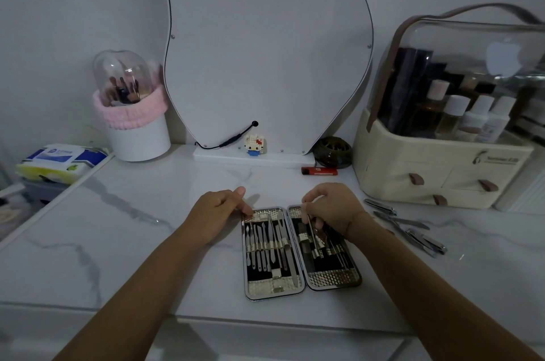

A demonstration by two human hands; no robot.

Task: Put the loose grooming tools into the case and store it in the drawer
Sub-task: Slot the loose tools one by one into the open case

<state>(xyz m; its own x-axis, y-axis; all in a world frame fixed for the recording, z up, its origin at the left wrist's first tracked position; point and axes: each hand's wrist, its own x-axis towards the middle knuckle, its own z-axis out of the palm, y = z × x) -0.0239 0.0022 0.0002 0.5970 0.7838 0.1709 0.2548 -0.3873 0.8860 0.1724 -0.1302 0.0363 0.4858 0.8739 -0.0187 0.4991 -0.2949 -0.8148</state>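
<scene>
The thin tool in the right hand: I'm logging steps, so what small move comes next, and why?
Probably slide the thin tool down under an elastic loop in the case: the right hand holds it over the right half, while the left hand steadies the case's corner.

The marble counter [147, 242] carries an open case [300, 254] under both hands, loose clippers [413, 230] just right of the right hand [330, 207], a lighter [319, 171] and organizer [436, 177] beyond it.
</scene>
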